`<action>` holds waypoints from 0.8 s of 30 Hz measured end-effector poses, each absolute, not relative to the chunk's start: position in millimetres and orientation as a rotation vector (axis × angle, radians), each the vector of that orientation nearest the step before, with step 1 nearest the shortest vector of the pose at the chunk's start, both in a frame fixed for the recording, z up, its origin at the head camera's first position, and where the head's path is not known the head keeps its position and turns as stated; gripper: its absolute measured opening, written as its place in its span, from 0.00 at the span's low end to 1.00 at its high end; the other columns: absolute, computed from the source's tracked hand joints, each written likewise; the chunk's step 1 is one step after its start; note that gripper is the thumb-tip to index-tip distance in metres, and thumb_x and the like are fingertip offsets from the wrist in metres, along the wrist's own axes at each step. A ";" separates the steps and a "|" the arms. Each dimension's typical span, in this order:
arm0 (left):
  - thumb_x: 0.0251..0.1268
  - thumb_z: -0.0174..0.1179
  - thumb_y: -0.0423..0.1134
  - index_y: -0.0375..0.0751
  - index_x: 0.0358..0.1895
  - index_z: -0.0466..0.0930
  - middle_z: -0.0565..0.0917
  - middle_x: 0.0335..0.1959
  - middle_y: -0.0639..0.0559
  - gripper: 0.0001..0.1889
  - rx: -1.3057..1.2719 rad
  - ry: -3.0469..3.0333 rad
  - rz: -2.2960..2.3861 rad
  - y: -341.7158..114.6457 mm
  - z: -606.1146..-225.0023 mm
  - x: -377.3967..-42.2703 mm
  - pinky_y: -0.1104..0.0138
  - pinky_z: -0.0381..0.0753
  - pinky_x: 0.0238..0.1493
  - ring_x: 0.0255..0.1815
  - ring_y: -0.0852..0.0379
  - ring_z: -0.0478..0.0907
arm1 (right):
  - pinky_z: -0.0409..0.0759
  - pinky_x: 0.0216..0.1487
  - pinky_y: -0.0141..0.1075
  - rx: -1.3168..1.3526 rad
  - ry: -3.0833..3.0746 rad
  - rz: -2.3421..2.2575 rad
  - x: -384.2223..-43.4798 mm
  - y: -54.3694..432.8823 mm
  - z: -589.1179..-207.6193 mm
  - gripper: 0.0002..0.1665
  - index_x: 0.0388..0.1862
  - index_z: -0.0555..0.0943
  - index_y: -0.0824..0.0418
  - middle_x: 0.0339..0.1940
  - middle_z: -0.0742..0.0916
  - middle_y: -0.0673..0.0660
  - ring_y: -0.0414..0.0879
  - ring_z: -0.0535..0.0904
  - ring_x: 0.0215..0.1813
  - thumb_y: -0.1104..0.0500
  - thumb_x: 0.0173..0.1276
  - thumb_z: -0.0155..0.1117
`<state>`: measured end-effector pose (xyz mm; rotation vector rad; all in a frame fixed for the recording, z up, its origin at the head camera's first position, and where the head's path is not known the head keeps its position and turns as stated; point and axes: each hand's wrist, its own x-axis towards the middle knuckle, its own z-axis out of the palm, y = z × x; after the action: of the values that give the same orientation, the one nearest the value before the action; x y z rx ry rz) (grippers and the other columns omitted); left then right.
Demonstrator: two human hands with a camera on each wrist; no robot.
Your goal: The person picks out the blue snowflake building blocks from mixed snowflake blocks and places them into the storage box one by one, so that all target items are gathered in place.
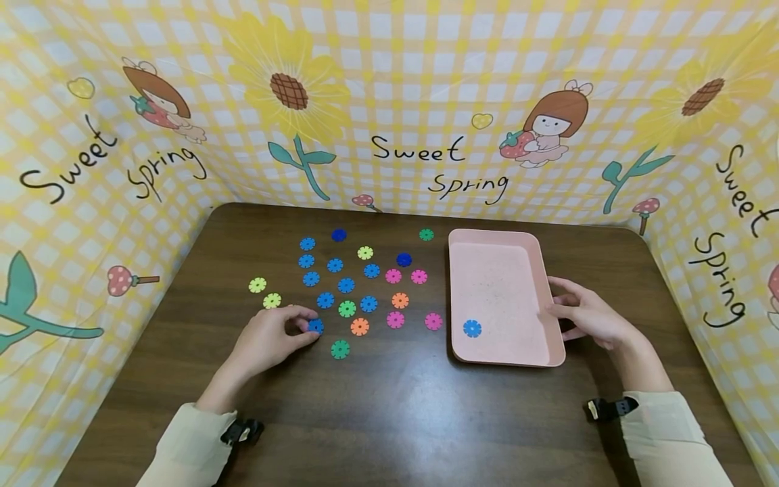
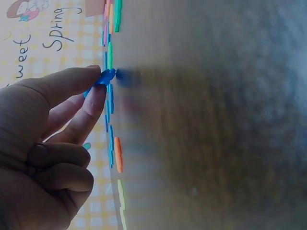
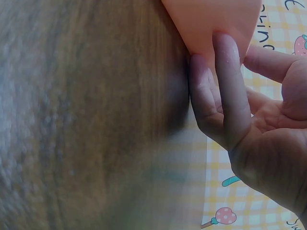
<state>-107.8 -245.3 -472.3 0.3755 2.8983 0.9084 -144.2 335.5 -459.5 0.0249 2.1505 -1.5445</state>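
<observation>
In the head view my left hand (image 1: 272, 337) pinches a blue notched plastic disc (image 1: 315, 326) at the near left of the scattered discs. The left wrist view shows this blue disc (image 2: 106, 76) tilted between thumb and fingertip, with the other fingers curled. On the right, my right hand (image 1: 593, 318) holds the right side of a pink tray (image 1: 505, 270). Seen from the right wrist, fingers (image 3: 231, 86) rest against the tray's outer wall (image 3: 211, 24) and one reaches the rim. A single blue disc (image 1: 472, 329) lies inside the tray, near its front left corner.
Several notched discs lie flat left of the tray, among them blue, a pink one (image 1: 395, 320), an orange one (image 1: 360, 327), a green one (image 1: 340, 349) and a yellow one (image 1: 257, 285). A checked cloth (image 1: 395, 81) encloses the brown table (image 1: 389, 419) behind and at both sides.
</observation>
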 end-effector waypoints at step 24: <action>0.65 0.75 0.44 0.46 0.53 0.89 0.86 0.35 0.62 0.16 0.562 2.666 1.356 -171.9 -454.4 -138.2 0.65 0.65 0.24 0.22 0.48 0.69 | 0.87 0.41 0.54 0.030 2.148 -1.559 -144.1 335.6 -460.1 0.47 0.86 0.47 0.61 0.67 0.72 0.81 0.51 0.87 0.48 0.60 0.79 0.61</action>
<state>-138.2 -171.9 -454.4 0.5619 2.6658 1.3559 -144.1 335.6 -460.1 0.0302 2.1475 -1.5588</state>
